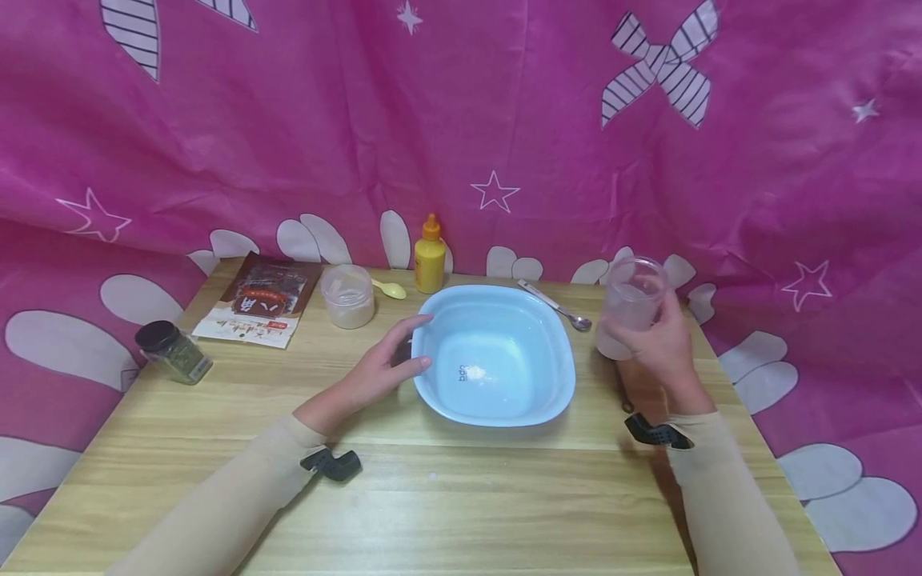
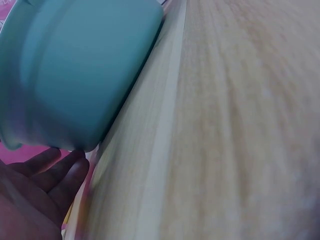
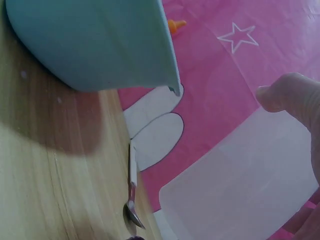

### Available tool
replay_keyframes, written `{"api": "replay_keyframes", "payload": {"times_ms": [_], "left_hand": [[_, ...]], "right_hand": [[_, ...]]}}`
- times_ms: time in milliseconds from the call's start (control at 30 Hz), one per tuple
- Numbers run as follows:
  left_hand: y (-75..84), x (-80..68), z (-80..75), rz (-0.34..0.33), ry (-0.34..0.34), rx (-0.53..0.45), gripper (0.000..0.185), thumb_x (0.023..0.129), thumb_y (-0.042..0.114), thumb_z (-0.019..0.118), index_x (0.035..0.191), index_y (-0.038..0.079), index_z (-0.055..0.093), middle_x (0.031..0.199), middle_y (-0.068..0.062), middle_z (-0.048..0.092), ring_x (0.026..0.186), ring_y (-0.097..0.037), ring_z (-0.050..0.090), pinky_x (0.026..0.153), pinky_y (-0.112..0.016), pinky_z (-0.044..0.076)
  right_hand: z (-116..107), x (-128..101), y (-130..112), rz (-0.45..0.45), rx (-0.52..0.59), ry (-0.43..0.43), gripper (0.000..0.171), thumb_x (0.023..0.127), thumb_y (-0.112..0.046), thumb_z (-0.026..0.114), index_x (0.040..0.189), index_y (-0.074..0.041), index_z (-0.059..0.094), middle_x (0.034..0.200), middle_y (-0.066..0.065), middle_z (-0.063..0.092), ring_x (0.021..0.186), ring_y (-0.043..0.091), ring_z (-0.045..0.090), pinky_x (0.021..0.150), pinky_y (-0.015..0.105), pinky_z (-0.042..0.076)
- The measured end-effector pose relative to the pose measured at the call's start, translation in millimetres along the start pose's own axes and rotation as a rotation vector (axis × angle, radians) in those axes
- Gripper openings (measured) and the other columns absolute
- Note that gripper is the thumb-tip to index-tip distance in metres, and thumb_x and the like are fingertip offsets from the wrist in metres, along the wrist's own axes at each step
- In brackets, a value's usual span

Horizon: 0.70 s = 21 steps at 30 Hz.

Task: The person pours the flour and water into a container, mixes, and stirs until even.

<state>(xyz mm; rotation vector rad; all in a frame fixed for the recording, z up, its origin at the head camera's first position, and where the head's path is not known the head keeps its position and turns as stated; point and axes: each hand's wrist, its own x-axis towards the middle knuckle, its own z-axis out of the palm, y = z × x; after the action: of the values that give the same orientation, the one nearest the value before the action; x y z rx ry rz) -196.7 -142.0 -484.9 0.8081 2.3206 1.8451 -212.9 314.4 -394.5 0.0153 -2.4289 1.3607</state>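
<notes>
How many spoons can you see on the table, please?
2. A small yellow spoon lies at the back between the lidded tub and the yellow bottle. A metal spoon lies behind the blue bowl, beside the cup in the right hand.

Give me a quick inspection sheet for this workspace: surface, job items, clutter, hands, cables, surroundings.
Surface: wooden table, a few pale specks near the front edge.
Job's things: blue basin at centre, a small white patch on its floor; clear plastic cup held off the table right of the basin.
Clutter: lidded tub, yellow spoon, yellow squeeze bottle, metal spoon, brown packet, dark-lidded jar lying on its side.
Hands: left hand rests against the basin's left rim, fingers straight; right hand grips the cup.
Cables: nothing seen.
Surroundings: pink patterned cloth behind and beside the table.
</notes>
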Motion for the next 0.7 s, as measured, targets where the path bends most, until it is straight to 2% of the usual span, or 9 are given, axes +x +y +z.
{"api": "replay_keyframes", "payload": {"times_ms": [133, 200, 300, 467, 700], "left_hand": [[0.3, 0.1, 0.3, -0.004, 0.000, -0.002, 0.070, 0.109, 0.013, 0.071, 0.171, 0.016, 0.040, 0.172, -0.024, 0.042, 0.148, -0.050, 0.054, 0.119, -0.062, 0.050], [0.1, -0.1, -0.1, -0.004, 0.001, 0.002, 0.070, 0.109, 0.014, 0.071, 0.171, 0.016, 0.039, 0.172, -0.024, 0.042, 0.148, -0.050, 0.054, 0.118, -0.061, 0.051], [0.1, 0.1, 0.2, -0.003, 0.001, 0.006, 0.070, 0.109, 0.014, 0.070, 0.171, 0.016, 0.039, 0.172, -0.023, 0.041, 0.149, -0.050, 0.054, 0.118, -0.061, 0.051], [0.1, 0.3, 0.3, -0.002, -0.003, 0.004, 0.070, 0.109, 0.014, 0.071, 0.171, 0.016, 0.038, 0.172, -0.024, 0.042, 0.148, -0.049, 0.054, 0.116, -0.059, 0.053], [-0.7, 0.5, -0.4, -0.023, 0.001, 0.018, 0.070, 0.109, 0.015, 0.072, 0.171, 0.020, 0.039, 0.172, -0.020, 0.043, 0.149, -0.046, 0.054, 0.119, -0.059, 0.050]], "right_hand": [[2.7, -5.8, -2.5, 0.006, -0.024, -0.045, 0.099, 0.085, -0.018, 0.099, 0.167, -0.027, 0.045, 0.154, 0.013, 0.058, 0.139, 0.034, 0.054, 0.117, 0.059, 0.049], [4.2, -7.6, -2.5, 0.005, -0.034, -0.066, 0.099, 0.085, -0.018, 0.098, 0.168, -0.025, 0.044, 0.154, 0.017, 0.058, 0.139, 0.039, 0.054, 0.118, 0.066, 0.047], [6.4, -10.1, -1.7, -0.004, -0.052, -0.083, 0.093, 0.084, -0.020, 0.099, 0.163, -0.020, 0.048, 0.150, 0.020, 0.060, 0.136, 0.042, 0.056, 0.116, 0.070, 0.047], [11.8, -11.3, 2.8, -0.081, -0.071, -0.106, 0.089, 0.083, -0.016, 0.099, 0.159, -0.019, 0.053, 0.151, 0.021, 0.061, 0.134, 0.044, 0.057, 0.114, 0.071, 0.047], [15.7, -12.6, 6.1, -0.170, -0.108, -0.134, 0.092, 0.082, -0.011, 0.099, 0.162, -0.021, 0.055, 0.150, 0.019, 0.064, 0.129, 0.041, 0.060, 0.106, 0.064, 0.050]]}}
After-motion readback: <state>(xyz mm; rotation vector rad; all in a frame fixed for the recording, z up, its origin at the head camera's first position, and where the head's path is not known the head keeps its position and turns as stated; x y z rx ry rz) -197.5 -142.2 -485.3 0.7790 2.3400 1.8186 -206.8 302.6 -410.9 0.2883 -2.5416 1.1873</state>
